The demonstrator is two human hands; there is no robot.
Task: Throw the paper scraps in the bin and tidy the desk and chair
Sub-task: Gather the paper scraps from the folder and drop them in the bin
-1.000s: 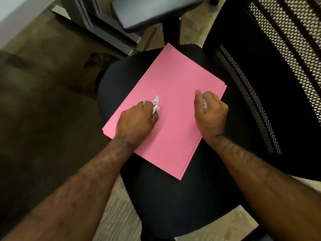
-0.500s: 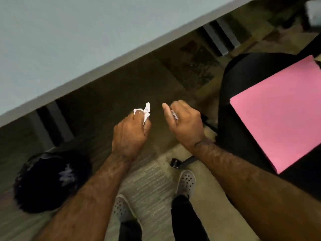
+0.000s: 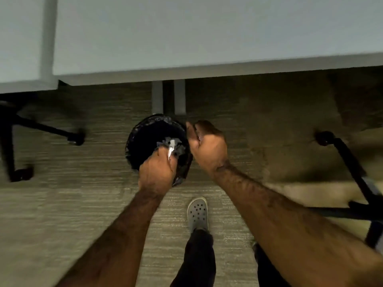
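A round black bin [image 3: 145,137] lined with a dark bag stands on the carpet just under the desk edge. Pale paper scraps [image 3: 176,145] lie inside it. My left hand [image 3: 156,169] hovers over the bin's near rim, closed on a white paper scrap [image 3: 170,151] that sticks out between the fingers. My right hand [image 3: 208,147] is at the bin's right rim, fingers curled; a bit of white shows at the fingertips, too small to identify.
The pale desk top [image 3: 207,38] fills the upper view, with its grey legs [image 3: 179,96] behind the bin. Black chair bases with castors stand at the left [image 3: 74,138] and right [image 3: 325,138]. My grey shoe [image 3: 198,212] is on the carpet below the bin.
I turned left from the chair with the pink folder. Both hands travelled from mid-air over the floor to the bin, which now sits at the centre of the view.
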